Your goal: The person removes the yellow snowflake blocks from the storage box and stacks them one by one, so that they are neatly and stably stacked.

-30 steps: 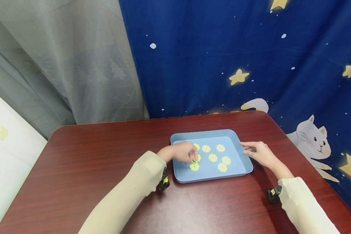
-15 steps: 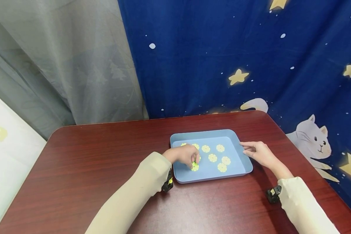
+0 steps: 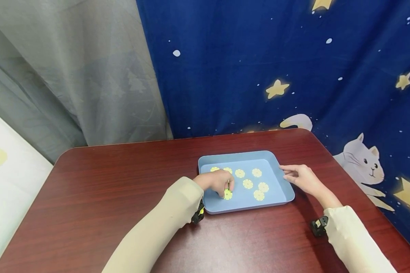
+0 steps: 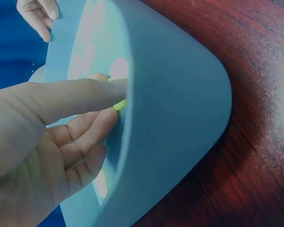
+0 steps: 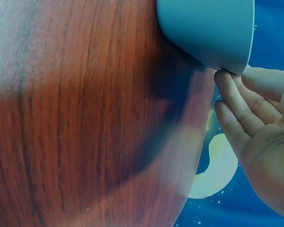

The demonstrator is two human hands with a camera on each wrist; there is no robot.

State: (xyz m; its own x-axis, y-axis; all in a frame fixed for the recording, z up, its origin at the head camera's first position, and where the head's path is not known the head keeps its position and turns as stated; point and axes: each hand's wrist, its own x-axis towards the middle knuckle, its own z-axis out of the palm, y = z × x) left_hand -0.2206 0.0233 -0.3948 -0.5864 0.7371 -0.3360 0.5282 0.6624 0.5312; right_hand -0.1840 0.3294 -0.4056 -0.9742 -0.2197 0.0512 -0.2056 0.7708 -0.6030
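A shallow blue tray [image 3: 246,209] lies on the table with several flat yellow flower-shaped pieces [image 3: 248,184] spread over its bottom. Inside the tray's left part, my left hand [image 3: 218,181] points its fingertips down beside a brighter flower-shaped piece [image 3: 227,195]. Seen from the left wrist, thumb and fingers pinch a yellow-green flower-shaped piece [image 4: 119,105], mostly hidden by the thumb. My right hand [image 3: 305,179] holds the tray's right rim between thumb and fingers; the right wrist view shows this hand [image 5: 260,113] at the tray's corner [image 5: 213,33].
The dark red wooden table [image 3: 123,182] extends well to the left of the tray. Behind it hang a grey curtain [image 3: 116,76] and a blue curtain [image 3: 225,68] with stars and a cat. A small black wrist camera [image 3: 319,226] sits on the right wrist.
My left hand has shifted slightly right and toward the tray's front, uncovering a flower-shaped piece in the back left corner. The right hand keeps its place on the rim.
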